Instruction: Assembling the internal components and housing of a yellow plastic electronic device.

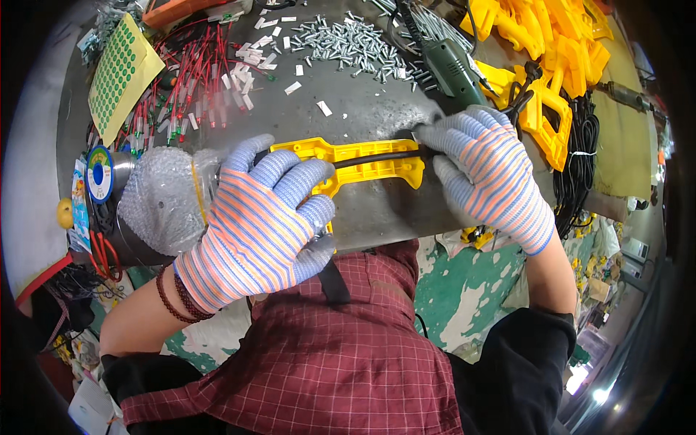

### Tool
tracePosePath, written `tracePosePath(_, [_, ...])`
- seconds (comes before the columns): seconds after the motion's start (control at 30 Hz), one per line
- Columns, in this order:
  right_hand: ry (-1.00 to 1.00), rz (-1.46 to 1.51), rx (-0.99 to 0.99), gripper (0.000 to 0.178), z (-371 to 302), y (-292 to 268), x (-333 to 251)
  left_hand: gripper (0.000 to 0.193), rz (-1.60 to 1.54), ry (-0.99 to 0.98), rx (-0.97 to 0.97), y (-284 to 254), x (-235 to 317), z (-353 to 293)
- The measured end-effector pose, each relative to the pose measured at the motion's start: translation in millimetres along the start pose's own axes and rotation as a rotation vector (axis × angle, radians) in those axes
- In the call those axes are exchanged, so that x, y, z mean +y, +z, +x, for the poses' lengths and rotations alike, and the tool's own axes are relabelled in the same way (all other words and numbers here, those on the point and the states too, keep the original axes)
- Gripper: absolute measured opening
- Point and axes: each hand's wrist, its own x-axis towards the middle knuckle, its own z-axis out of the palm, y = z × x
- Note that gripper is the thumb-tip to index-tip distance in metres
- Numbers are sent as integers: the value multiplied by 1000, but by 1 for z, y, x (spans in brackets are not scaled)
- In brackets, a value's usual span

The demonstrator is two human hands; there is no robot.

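Note:
A yellow plastic handle-shaped housing half [377,172] lies on the dark work table in front of me, its ribbed inner side facing up. My left hand [254,217], in a striped knitted glove, is closed over the housing's left end and hides much of it. Along the housing's channel runs a black cable [380,156]. The cable's right end passes beyond the housing to my right hand [493,170], gloved alike and slightly blurred, with its fingers curled round it. What lies under those fingers is hidden.
Behind my right hand lies a green electric screwdriver [451,72]. Loose screws [348,43] cover the back. Yellow housings [565,43] and bundled black cords [578,159] sit right. At left are red-wired lamps [188,80], a sticker sheet [119,80], a wire spool [100,174] and bubble wrap [163,203].

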Motion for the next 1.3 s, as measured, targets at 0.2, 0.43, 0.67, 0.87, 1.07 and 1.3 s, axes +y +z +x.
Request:
tracePosePath(0.2, [-22, 186, -137, 27, 40, 15, -25, 39, 12, 6, 4, 0, -1, 1])
tracePosePath(0.43, [299, 664, -442, 38, 60, 27, -17, 39, 5, 18, 6, 2, -4, -5])
tracePosePath(0.67, [300, 430, -585, 32, 79, 16, -27, 40, -4, 20, -15, 2, -4, -5])
tracePosePath(0.87, [165, 228, -510, 29, 76, 20, -35, 40, 3, 1, -91, -4, 1, 3])
tracePosePath(1.07, [176, 167, -455, 35, 68, 21, -41, 43, 30, 44, -183, -11, 2, 10])
tracePosePath(1.3, [52, -3, 247, 16, 5, 9, -6, 64, -52, 4, -197, -16, 2, 11])
